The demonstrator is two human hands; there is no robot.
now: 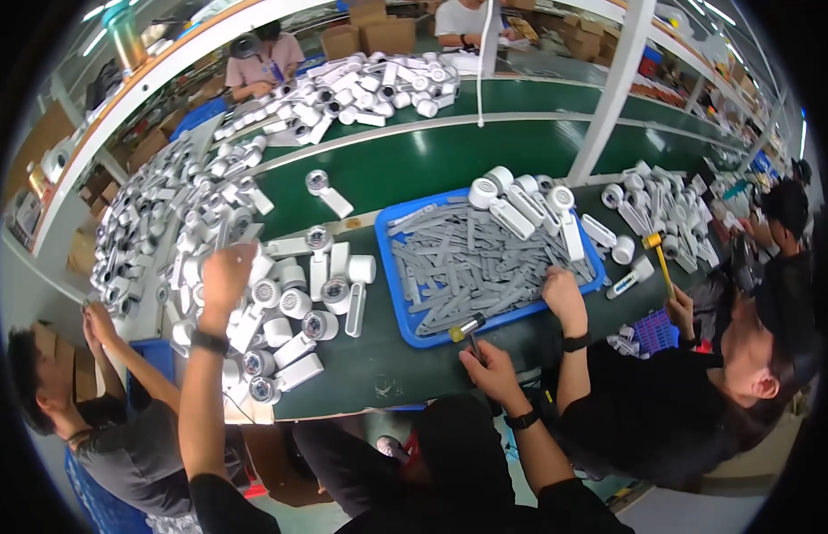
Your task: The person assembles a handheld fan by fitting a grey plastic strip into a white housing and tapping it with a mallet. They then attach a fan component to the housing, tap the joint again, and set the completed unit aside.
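My left hand (229, 278) reaches over a heap of white handheld devices with round heads and flat handles (294, 303). Its fingers are curled, and what they hold, if anything, is hidden. In my right hand (492, 369) is a small mallet (467, 327) with a yellowish face and a metallic head, raised at the near rim of a blue tray (409, 334). Grey flat strips (467, 258) fill the tray, and several white devices (521, 206) lie on top at its far right. A co-worker's hand (565, 298) reaches over the tray's right side.
The co-worker at right holds a yellow hammer (661, 258) beside more white devices (663, 209). Another person (120, 427) works at left. A single device (329, 193) lies on the green belt (369, 165). A white post (614, 93) stands behind the tray; a purple basket (654, 332) is at right.
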